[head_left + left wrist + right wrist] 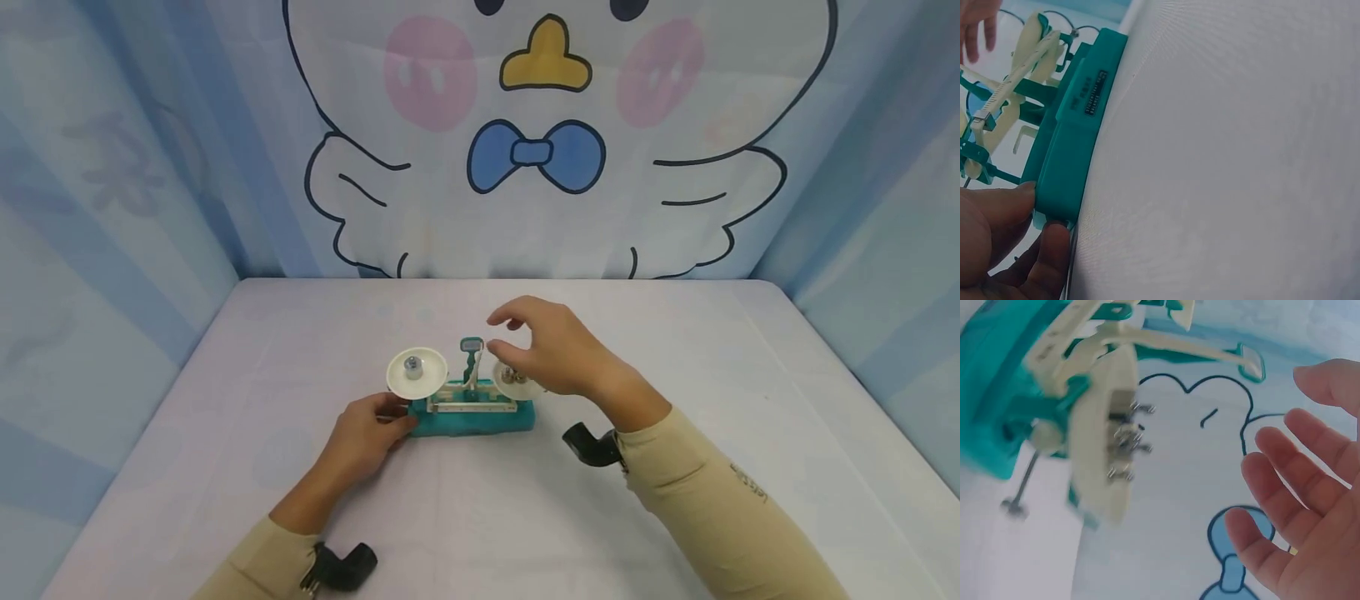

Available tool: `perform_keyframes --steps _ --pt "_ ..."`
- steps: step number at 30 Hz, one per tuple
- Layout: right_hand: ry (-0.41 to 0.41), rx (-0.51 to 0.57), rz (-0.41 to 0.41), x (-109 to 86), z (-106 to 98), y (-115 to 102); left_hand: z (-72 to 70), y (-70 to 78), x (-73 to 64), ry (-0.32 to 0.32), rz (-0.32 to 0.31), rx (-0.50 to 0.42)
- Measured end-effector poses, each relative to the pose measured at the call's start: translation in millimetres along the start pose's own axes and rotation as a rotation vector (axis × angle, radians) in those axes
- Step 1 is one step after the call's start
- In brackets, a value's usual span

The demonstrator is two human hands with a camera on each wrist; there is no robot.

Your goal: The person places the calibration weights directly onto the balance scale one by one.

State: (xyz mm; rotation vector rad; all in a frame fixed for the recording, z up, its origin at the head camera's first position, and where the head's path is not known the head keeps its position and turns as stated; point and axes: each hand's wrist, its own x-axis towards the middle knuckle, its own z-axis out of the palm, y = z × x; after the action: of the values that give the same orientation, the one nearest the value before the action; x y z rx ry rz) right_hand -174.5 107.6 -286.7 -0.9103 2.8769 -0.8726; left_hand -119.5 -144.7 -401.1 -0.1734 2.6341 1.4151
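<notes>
A teal balance scale point(472, 423) with two cream pans stands on the table. My left hand point(362, 437) holds the left end of its base, and in the left wrist view the thumb point(1007, 203) and fingers pinch that end. On the left pan point(401, 385) sits one metal weight point(413, 367). Several small knobbed metal weights point(1125, 440) stand on the right pan point(1094, 450). Above that pan, my right hand point(558, 346) hovers with fingers spread and relaxed, holding nothing. It partly hides the right pan in the head view. The pointer point(472, 358) rises between the pans.
A white cloth covers the table point(465, 517). Behind it hangs a curtain point(525, 225) with a cartoon bird, and pale blue curtains point(97, 292) flank both sides. Black camera mounts point(592, 446) are strapped at both wrists.
</notes>
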Motion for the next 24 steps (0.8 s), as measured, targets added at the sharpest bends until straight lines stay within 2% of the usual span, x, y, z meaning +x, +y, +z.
perform_keyframes --steps 4,8,14,18,24 --pt "0.033 -0.011 0.025 -15.8 -2.4 12.3 -4.0 -0.8 0.1 -0.007 0.001 0.025" --pt "0.056 -0.039 0.042 -28.6 -2.2 21.1 -10.3 -3.5 0.8 -0.006 0.030 0.089" --pt "0.063 -0.103 0.063 -42.5 -2.7 28.5 -26.5 -1.2 -3.7 -0.013 0.048 0.191" --pt "0.086 -0.195 0.067 -51.6 -3.1 33.1 -42.2 5.6 -9.6 0.001 0.123 0.324" --pt "0.111 -0.331 0.065 -62.9 0.6 38.8 -60.6 16.8 -16.7 0.100 0.273 0.549"
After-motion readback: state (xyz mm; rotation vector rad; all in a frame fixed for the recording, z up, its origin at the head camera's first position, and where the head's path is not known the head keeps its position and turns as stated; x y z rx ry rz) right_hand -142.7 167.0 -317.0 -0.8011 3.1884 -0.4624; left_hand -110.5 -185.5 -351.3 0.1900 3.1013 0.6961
